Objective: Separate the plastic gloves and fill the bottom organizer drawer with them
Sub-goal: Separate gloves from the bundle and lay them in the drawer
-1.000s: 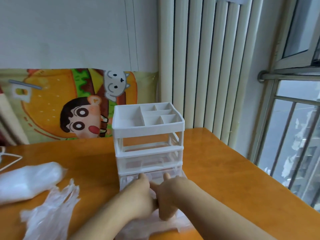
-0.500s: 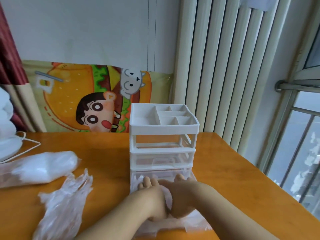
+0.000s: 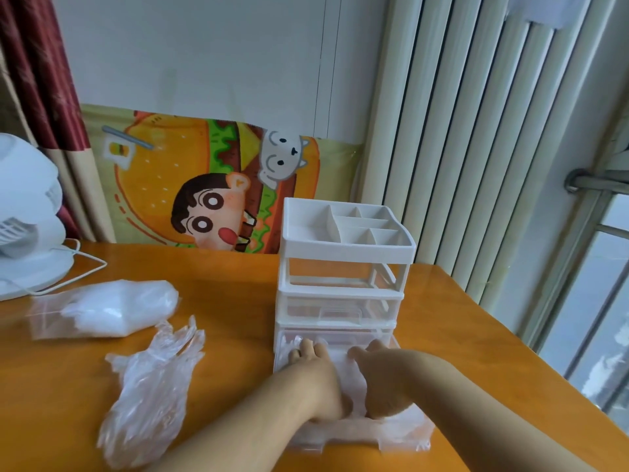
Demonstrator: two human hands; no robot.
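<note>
Over on your far left, the bagged stack of plastic gloves [image 3: 102, 310] lies on the table [image 3: 221, 284], just in front of the white fan [image 3: 27, 216], and it looks well stocked, so there's plenty left to separate. Next along, a loose bunch of separated gloves [image 3: 149, 393] sits crumpled on the wood, well apart from the drawer, not yet loaded.

Now the centre: your left hand [image 3: 315, 373] is down inside the pulled-out bottom drawer [image 3: 401, 434], fingers stretched forward and flat, pressing on the clear gloves in the drawer [image 3: 343, 376]. Right beside it, your right hand [image 3: 381, 379] is doing the same job, fingers reaching toward the back of the drawer; I can't tell whether they're curled round any plastic or just pushing it down.

The organizer [image 3: 343, 267] stands upright behind them, its middle drawer closed and its top slot open with nothing visible in it.

My read: you're partway. Some gloves are in and being packed down, the loose bunch is next, and the bag is mostly untouched. The drawer has yet to be closed.
</note>
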